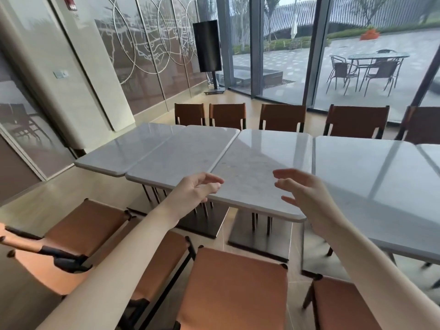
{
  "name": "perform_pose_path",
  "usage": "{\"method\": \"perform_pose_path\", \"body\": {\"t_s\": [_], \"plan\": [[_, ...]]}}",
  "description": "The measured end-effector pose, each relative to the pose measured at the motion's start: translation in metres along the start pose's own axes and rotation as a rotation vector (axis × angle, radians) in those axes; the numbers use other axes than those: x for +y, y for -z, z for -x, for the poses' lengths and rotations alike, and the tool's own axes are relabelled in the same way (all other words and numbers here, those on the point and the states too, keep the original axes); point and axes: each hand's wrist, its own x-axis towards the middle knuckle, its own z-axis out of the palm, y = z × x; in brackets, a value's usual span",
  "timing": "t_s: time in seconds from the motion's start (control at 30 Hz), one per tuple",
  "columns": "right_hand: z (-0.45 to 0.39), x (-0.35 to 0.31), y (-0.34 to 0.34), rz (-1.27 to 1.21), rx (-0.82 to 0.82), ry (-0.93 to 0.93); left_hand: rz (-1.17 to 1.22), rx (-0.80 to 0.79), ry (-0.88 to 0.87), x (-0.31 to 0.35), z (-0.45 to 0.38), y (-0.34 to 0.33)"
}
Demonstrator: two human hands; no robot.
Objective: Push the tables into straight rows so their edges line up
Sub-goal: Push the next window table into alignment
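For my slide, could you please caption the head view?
Both open hands, left and right, reach toward a marble table in an uneven row.

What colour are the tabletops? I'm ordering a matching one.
Pale grey-white marble pattern on the tabletops, clearest in the head view.

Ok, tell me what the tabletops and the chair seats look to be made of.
Tabletops: likely polished marble or a stone-look slab, pale grey with faint veining and glossy window reflections. Chair seats: apparently tan leather or leatherette, smooth and matte, on dark frames.
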Motion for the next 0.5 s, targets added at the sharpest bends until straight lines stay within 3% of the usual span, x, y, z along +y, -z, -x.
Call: {"method": "perform_pose_path", "body": {"t_s": [0.3, 0.5], "plan": [[0.030, -0.005, -0.127, 0.012, 0.044, -0.013, 0.187, 0.024, -0.006, -0.086, 0.030, 0.118], [0.059, 0.013, -0.180, 0.042, 0.108, -0.073, 0.229, 0.001, 0.074, -0.139, 0.044, 0.156]]}}
